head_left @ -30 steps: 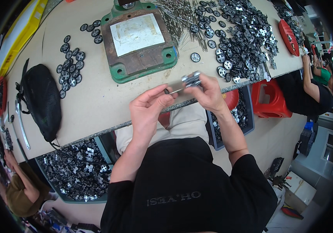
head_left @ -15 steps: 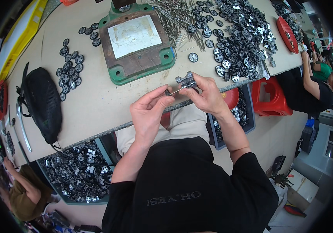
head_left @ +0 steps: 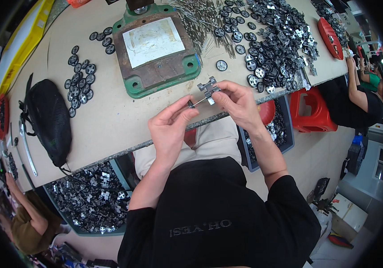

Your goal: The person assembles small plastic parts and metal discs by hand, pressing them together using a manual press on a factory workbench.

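Note:
Above the table's front edge my left hand (head_left: 169,127) pinches a small black wheel (head_left: 190,104), seen edge-on, between thumb and fingers. A thin metal axle rod (head_left: 199,102) runs from that wheel to a dark grey plastic bracket (head_left: 207,86). My right hand (head_left: 241,105) grips the bracket with thumb and fingertips. Whether the rod passes through the bracket is hidden by its body and my fingers. Just beyond my hands, a single black wheel with silver spokes (head_left: 221,65) lies on the table.
A green press base (head_left: 138,87) stands ahead. Metal rods (head_left: 191,22), wheels (head_left: 263,62) and grey brackets (head_left: 285,27) are heaped to its right. More wheels (head_left: 82,82) and a black mesh bag (head_left: 48,120) lie left. Parts bins flank my legs; co-workers sit at both sides.
The bracket has turned in my right hand, now showing its broad face. My left hand has shifted slightly left, with the wheel still pinched in it.

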The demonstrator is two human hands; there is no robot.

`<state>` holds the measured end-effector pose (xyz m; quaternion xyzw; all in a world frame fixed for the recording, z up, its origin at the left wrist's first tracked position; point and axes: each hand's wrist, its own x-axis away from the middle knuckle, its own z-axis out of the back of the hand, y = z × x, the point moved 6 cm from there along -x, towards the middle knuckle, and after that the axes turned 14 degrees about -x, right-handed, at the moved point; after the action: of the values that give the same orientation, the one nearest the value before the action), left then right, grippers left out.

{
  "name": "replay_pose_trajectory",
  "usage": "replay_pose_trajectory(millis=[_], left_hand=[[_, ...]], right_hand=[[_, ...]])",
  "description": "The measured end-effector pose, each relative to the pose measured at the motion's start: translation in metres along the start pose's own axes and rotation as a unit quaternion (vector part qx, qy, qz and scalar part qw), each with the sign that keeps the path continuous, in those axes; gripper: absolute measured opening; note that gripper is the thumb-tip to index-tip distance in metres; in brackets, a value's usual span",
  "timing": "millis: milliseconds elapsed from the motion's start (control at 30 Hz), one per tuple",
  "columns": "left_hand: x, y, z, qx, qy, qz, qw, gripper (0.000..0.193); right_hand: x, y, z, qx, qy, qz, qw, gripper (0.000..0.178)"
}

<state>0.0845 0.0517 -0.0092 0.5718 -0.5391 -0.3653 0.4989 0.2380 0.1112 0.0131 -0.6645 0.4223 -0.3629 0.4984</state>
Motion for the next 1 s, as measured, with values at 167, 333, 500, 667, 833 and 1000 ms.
replay_pose_trajectory(millis=[167, 333, 500, 667, 833, 1000], left_hand=[[-0.004, -0.007, 0.003, 0.031, -0.006, 0.034, 0.999, 0.028], [0.001, 0.000, 0.001, -0.023, 0.014, 0.011, 1.000, 0.029], [0.000, -0.004, 0.000, 0.026, 0.001, 0.039, 0.999, 0.029], [-0.002, -0.011, -0.005, 0.043, -0.013, 0.044, 0.998, 0.030], [-0.005, -0.012, -0.006, 0.064, -0.028, 0.041, 0.997, 0.032], [-0.009, -0.014, -0.002, 0.144, -0.080, 0.080, 0.983, 0.030]], right_hand=[[0.006, -0.018, -0.010, 0.179, -0.006, 0.188, 0.966, 0.011], [0.002, -0.004, -0.006, 0.085, -0.005, 0.110, 0.990, 0.011], [0.004, -0.008, -0.005, 0.089, -0.029, 0.126, 0.987, 0.014], [0.007, -0.019, -0.022, 0.211, -0.055, 0.235, 0.947, 0.018], [0.003, -0.015, -0.017, 0.145, -0.029, 0.173, 0.974, 0.013], [-0.012, -0.020, 0.006, 0.089, -0.029, 0.005, 0.996, 0.013]])
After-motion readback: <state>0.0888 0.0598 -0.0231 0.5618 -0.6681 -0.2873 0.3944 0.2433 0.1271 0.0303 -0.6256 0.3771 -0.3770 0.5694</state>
